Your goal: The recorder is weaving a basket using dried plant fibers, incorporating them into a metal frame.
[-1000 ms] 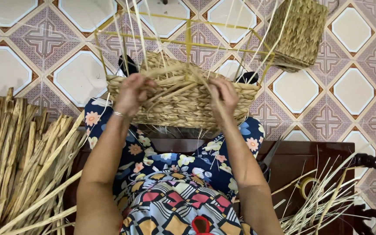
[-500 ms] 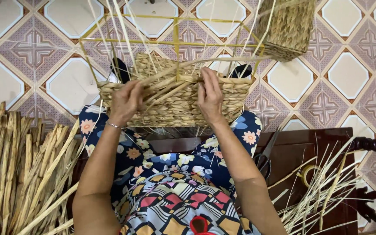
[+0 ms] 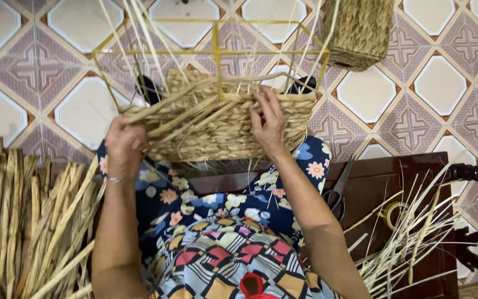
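Mid-frame: left hand (image 3: 121, 145) clenched on thick straw strands at the half-woven tan seagrass basket (image 3: 222, 124) (yellow wire frame above); right hand (image 3: 269, 126) pressed its wall, fingers spread.

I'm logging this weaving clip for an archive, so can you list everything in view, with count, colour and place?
Half-woven basket: one, tan, on the lap, centre.
Wire frame: one, yellow, rising from that basket.
Finished basket: one, tan, on the floor tiles, top right.
Thick straw bundle: one heap, tan, far left.
Thin straw strands: one heap, pale, lower right.
Scissors: one pair, dark, on the brown bench.
Tape roll: one, yellowish, on the bench.
Left hand: grips the basket's left end.
Right hand: pressed on its front wall.
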